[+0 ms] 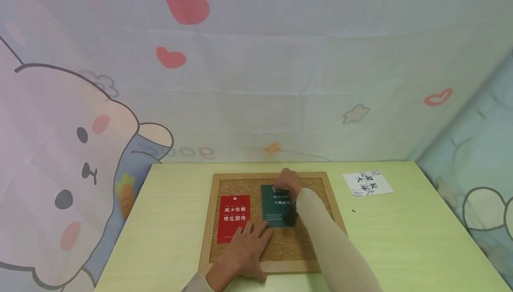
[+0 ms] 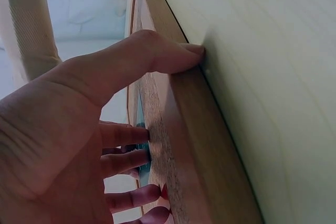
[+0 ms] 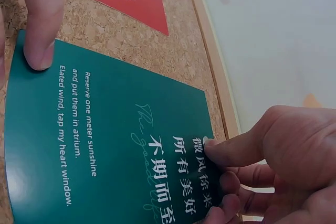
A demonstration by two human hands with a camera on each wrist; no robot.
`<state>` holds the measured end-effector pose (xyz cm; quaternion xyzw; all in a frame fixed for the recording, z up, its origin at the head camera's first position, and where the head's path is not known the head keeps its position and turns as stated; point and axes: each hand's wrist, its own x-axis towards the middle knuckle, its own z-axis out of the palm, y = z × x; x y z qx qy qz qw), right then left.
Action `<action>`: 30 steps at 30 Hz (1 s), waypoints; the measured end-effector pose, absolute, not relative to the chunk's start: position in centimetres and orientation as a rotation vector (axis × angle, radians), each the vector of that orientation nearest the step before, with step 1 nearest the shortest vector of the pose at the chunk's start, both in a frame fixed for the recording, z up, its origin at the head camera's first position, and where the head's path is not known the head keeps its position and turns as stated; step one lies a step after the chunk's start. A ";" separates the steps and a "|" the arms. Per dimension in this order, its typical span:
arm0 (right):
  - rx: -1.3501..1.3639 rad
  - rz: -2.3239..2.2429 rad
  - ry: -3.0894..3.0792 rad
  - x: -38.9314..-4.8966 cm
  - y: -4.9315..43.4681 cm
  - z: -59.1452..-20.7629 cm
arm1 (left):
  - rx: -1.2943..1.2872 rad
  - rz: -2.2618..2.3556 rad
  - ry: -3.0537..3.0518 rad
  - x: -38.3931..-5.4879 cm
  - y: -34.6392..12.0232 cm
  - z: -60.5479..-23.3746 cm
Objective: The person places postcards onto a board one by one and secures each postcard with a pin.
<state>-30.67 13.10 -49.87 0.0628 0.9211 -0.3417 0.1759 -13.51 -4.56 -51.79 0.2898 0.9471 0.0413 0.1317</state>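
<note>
On the corkboard, red card pinned; beside it, left hand, fingers spread, touches green card; right hand, fingers curled, thumb at its top. White card lies unpinned on bench.

We see the left hand palm down, its fingers spread and its left thumb set well apart from them. Farther forward we find the right hand, its right thumb extended and the remaining fingers curled. We note the sleeved right forearm slanting inward, the left wrist bare.
</note>
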 end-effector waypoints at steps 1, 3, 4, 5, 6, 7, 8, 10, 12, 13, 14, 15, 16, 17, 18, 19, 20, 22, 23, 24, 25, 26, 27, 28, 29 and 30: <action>0.175 -0.972 2.609 -30.7 13.1 -50.0 | 0.841 0.123 2.750 -13.5 -4.6 -51.8; 0.167 -0.984 2.608 -30.7 13.2 -50.1 | 0.841 0.128 2.751 -13.5 -4.5 -51.8; 0.164 -0.986 2.607 -30.7 13.2 -50.2 | 0.839 0.131 2.751 -13.5 -4.5 -51.8; 0.160 -0.999 2.603 -30.7 13.3 -50.3 | 0.836 0.131 2.752 -13.5 -4.5 -51.8; 0.162 -1.016 2.593 -30.7 13.3 -50.3 | 0.835 0.129 2.753 -13.5 -4.5 -51.8; 0.163 -1.032 2.584 -30.6 13.4 -50.2 | 0.833 0.128 2.753 -13.5 -4.5 -51.8; 0.165 -1.041 2.580 -30.5 13.5 -50.2 | 0.831 0.127 2.753 -13.5 -4.5 -51.8; 0.160 -1.058 2.576 -30.4 13.7 -50.1 | 0.829 0.122 2.753 -13.4 -4.4 -51.8; 0.142 -1.074 2.570 -30.4 14.0 -50.1 | 0.821 0.126 2.749 -13.5 -4.4 -51.8; 0.118 -1.079 2.568 -30.4 14.2 -50.2 | 0.818 0.129 2.746 -13.5 -4.4 -51.8; 0.088 -1.087 2.565 -30.4 14.5 -50.3 | 0.814 0.132 2.744 -13.5 -4.4 -51.8; 0.054 -1.096 2.564 -30.4 14.8 -50.5 | 0.810 0.133 2.743 -13.5 -4.5 -51.8; 0.018 -1.102 2.567 -30.5 15.1 -50.6 | 0.808 0.136 2.741 -13.5 -4.5 -51.8; -0.006 -1.115 2.562 -30.5 15.5 -50.6 | 0.807 0.138 2.740 -13.5 -4.6 -51.8; -0.033 -1.120 2.566 -30.6 15.8 -50.7 | 0.807 0.139 2.741 -13.5 -4.7 -51.8; -0.052 -1.115 2.574 -30.7 16.3 -50.7 | 0.808 0.141 2.742 -13.6 -4.7 -51.8; -0.063 -1.102 2.590 -30.7 16.7 -50.6 | 0.811 0.143 2.742 -13.6 -4.8 -51.9; -0.055 -1.078 2.607 -30.8 17.6 -50.2 | 0.815 0.152 2.744 -13.6 -4.9 -51.9; -0.050 -1.063 2.618 -30.8 18.0 -49.9 | 0.817 0.157 2.745 -13.6 -5.0 -51.9; -0.045 -1.046 2.630 -30.8 18.5 -49.7 | 0.816 0.160 2.746 -13.6 -5.1 -51.9; -0.041 -1.035 2.635 -30.7 19.0 -49.3 | 0.817 0.160 2.748 -13.6 -5.1 -51.9; -0.035 -1.033 2.633 -30.5 19.5 -49.0 | 0.817 0.159 2.750 -13.6 -5.2 -51.9; -0.024 -1.046 2.623 -30.3 20.0 -48.7 | 0.815 0.161 2.753 -13.5 -5.2 -51.8; -0.019 -1.057 2.618 -30.2 20.5 -48.4 | 0.816 0.159 2.756 -13.5 -5.3 -51.8; -0.018 -1.076 2.605 -30.0 21.1 -48.1 | 0.818 0.158 2.760 -13.5 -5.3 -51.8; -0.012 -1.096 2.592 -29.8 21.6 -47.8 | 0.818 0.159 2.762 -13.4 -5.4 -51.8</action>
